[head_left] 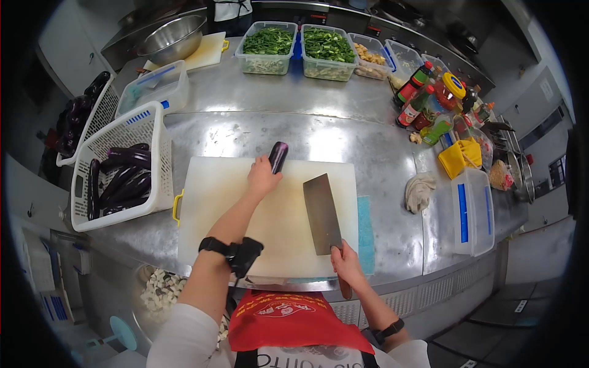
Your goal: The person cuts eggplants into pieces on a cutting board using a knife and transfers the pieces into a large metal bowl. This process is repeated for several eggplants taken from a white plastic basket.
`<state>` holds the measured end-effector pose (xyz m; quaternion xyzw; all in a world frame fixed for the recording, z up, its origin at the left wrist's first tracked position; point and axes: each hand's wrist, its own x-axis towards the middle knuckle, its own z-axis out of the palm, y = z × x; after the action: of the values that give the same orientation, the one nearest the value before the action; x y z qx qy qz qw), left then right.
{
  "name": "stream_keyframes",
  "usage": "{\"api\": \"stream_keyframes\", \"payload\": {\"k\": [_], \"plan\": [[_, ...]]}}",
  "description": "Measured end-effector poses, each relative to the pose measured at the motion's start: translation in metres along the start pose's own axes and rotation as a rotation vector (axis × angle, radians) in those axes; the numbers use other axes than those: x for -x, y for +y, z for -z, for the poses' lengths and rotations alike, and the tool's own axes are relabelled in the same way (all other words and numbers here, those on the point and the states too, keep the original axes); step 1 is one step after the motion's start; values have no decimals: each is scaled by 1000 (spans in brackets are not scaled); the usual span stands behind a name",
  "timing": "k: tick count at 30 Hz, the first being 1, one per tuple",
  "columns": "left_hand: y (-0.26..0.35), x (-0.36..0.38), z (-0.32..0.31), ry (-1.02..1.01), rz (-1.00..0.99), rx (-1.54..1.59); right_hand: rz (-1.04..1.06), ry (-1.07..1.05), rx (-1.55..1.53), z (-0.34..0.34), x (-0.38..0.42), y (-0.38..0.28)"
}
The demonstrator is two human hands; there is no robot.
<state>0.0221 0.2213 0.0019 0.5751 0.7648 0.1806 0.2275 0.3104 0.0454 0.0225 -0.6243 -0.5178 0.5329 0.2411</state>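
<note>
My left hand (264,176) is closed around the lower end of a dark purple eggplant (278,157) near the far edge of a white cutting board (245,245). The eggplant's upper part sticks out past my fingers. In my right hand (346,262) is a Chinese cleaver (322,214), gripped by its wooden handle. Its broad blade lies flat-side up over the right part of the board, pointing away from me. The fingers of my right hand wrap the handle near the blade.
Left of the board stands a white basket (165,162) holding several eggplants. Plastic boxes (265,64) of chopped greens line the back. Sauce bottles (414,107), a crumpled cloth (420,192) and a clear lidded box (473,211) are on the right. Below left, white cubes fill a bowl (142,313).
</note>
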Motion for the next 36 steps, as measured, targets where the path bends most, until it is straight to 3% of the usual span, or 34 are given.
{"api": "stream_keyframes", "payload": {"k": [1, 4, 6, 9, 12, 15, 16, 19, 22, 28, 36], "plan": [[-2, 3, 5, -82, 95, 66, -13, -3, -8, 1, 0, 1], [-55, 42, -6, -269, 240, 837, -8, -35, 3, -2, -6, -3], [-67, 100, -3, -242, 355, 1267, 61, -66, 75, -5, -9, -18], [-58, 168, -8, 83, 366, 1547, 268, -143, 270, -22, -17, -50], [-66, 201, -23, 109, 350, 1328, 395, -296, 418, -41, -28, -61], [-62, 213, 6, -86, 270, 653, 494, -370, 577, -51, -26, -80], [-58, 211, 23, -225, 357, 448, 493, -394, 609, -53, -26, -84], [-78, 222, 10, 406, -155, 34, 510, -428, 689, -55, -27, -91], [-97, 214, -1, 466, -512, 35, 553, -408, 727, -58, -21, -88], [-107, 212, -19, 543, -498, 100, 554, -361, 777, -66, -11, -79], [-107, 206, -20, 535, -496, 145, 504, -342, 834, -41, 42, -139]]}}
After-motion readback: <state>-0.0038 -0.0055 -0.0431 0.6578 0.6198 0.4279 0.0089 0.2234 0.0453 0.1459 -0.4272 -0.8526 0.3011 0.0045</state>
